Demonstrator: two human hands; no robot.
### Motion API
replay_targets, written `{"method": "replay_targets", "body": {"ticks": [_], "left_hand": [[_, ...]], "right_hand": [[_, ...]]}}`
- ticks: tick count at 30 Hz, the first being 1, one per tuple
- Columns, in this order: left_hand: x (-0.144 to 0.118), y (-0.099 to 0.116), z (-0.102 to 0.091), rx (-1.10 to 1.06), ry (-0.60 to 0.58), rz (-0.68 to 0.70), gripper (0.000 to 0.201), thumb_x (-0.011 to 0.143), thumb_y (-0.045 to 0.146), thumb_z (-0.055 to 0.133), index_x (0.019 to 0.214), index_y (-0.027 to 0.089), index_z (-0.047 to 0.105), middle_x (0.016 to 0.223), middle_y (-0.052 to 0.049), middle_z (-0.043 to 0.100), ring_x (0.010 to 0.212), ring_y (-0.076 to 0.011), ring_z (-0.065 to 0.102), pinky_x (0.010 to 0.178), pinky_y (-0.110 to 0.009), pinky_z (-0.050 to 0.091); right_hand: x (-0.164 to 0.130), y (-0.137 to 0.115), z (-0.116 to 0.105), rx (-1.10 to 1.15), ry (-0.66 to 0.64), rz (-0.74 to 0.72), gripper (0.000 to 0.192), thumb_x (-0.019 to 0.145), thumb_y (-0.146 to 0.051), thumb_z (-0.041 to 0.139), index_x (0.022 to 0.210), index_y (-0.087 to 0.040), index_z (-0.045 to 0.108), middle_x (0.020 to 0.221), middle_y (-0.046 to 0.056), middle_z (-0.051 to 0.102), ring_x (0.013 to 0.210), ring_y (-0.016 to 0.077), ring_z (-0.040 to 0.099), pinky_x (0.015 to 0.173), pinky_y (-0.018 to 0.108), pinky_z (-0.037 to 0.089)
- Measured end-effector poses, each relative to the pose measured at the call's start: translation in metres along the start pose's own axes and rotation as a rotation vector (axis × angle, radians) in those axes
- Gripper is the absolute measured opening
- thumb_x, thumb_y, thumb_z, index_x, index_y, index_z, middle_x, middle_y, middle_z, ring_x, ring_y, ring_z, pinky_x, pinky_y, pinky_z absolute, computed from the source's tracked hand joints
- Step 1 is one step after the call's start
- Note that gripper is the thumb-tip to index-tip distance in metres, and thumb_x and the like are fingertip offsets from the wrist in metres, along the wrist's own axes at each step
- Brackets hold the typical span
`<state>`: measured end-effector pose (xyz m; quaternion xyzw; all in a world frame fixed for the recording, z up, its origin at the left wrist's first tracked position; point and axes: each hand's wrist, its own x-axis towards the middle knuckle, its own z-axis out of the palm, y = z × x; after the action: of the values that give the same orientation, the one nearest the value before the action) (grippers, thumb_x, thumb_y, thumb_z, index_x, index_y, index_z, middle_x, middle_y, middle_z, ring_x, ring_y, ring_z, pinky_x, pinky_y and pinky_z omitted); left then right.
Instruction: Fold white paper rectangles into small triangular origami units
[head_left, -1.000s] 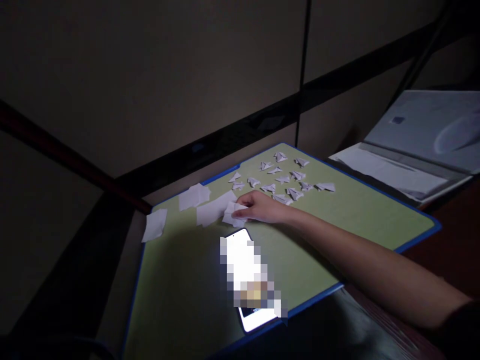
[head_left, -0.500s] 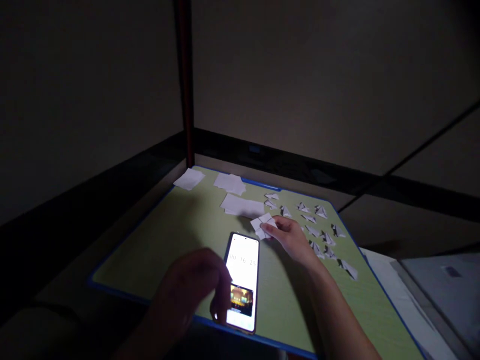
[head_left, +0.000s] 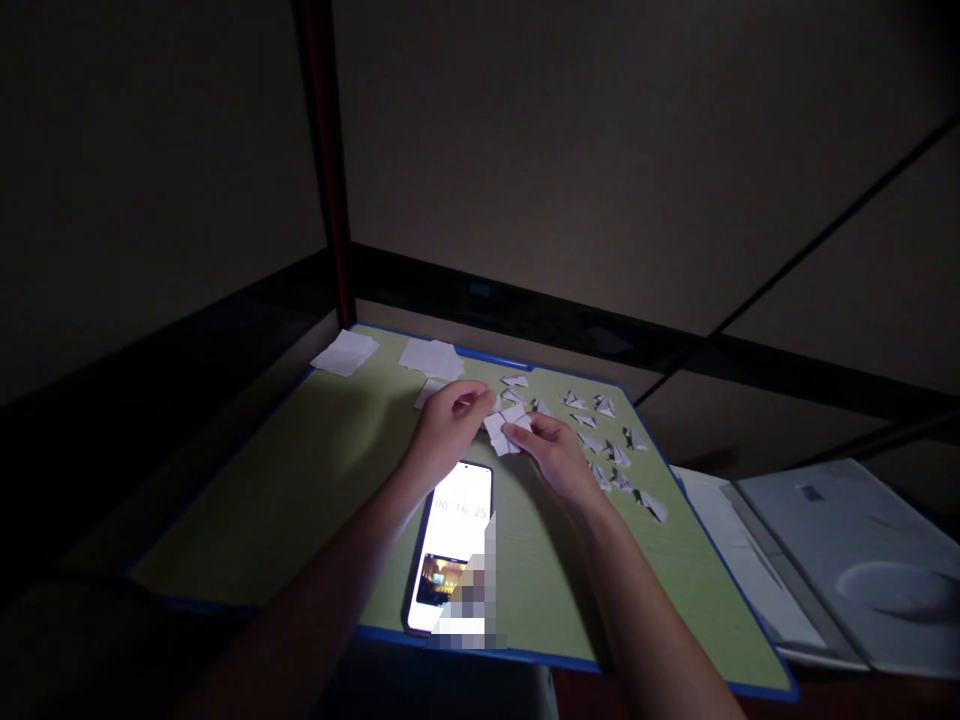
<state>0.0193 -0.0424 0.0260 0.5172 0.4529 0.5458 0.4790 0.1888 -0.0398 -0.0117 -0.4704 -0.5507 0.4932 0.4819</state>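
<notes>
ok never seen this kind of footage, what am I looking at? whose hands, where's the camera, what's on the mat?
There is no machine: one camera on a person's head looks forward and down at their own bare hands in a dim room. Both hands meet over a small white paper piece; the left hand and right hand each pinch it in a finger grip. They work on a green mat with a blue edge. A lit phone lies near the person. Flat paper squares sit at the far left; small folded paper shapes are spread to the right. An open folder lies beside the mat.
</notes>
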Motion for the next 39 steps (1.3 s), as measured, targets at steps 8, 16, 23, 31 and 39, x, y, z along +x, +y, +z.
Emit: {"method": "replay_targets", "body": {"ticks": [8,16,23,31,39], "left_hand": [[0.021,-0.005,0.025,0.036,-0.13,0.056,0.009,0.079,0.019,0.065,0.077,0.012,0.069,0.073,-0.004,0.068,0.074,-0.0165,0.063,0.068,-0.026,0.047],[0.022,-0.01,0.019,0.1,-0.291,0.05,0.019,0.078,0.032,0.067,0.078,0.012,0.069,0.066,-0.001,0.062,0.065,-0.0144,0.056,0.061,-0.026,0.042],[0.022,-0.018,0.0,0.159,-0.314,-0.037,0.018,0.074,0.032,0.064,0.074,0.014,0.064,0.062,0.0,0.059,0.055,-0.0124,0.052,0.051,-0.023,0.039],[0.016,-0.029,-0.014,0.022,-0.341,-0.162,0.022,0.074,0.036,0.067,0.078,0.014,0.067,0.066,-0.002,0.063,0.056,-0.0116,0.055,0.052,-0.023,0.041],[0.012,-0.029,-0.015,0.071,-0.335,-0.181,0.021,0.074,0.034,0.066,0.075,0.014,0.063,0.06,0.0,0.06,0.053,-0.0111,0.054,0.052,-0.022,0.04]], "right_hand": [[0.003,0.003,-0.002,0.012,0.046,-0.068,0.03,0.073,-0.044,0.076,0.067,-0.017,0.063,0.06,-0.002,0.057,0.058,0.0122,0.046,0.059,0.028,0.034],[0.005,0.004,-0.005,0.027,0.05,-0.074,0.031,0.073,-0.044,0.076,0.068,-0.016,0.063,0.059,-0.003,0.055,0.057,0.0112,0.044,0.057,0.027,0.032],[0.0,0.001,0.003,-0.033,-0.063,-0.013,0.033,0.07,-0.046,0.077,0.074,-0.015,0.065,0.062,-0.003,0.056,0.056,0.0107,0.044,0.055,0.026,0.03],[-0.005,-0.006,0.01,-0.058,-0.135,0.009,0.031,0.071,-0.043,0.075,0.069,-0.016,0.061,0.062,-0.004,0.054,0.057,0.0098,0.044,0.056,0.026,0.031],[-0.003,0.001,0.007,-0.075,-0.134,0.014,0.032,0.072,-0.043,0.075,0.073,-0.014,0.063,0.063,-0.003,0.056,0.057,0.0102,0.045,0.056,0.026,0.03]]}}
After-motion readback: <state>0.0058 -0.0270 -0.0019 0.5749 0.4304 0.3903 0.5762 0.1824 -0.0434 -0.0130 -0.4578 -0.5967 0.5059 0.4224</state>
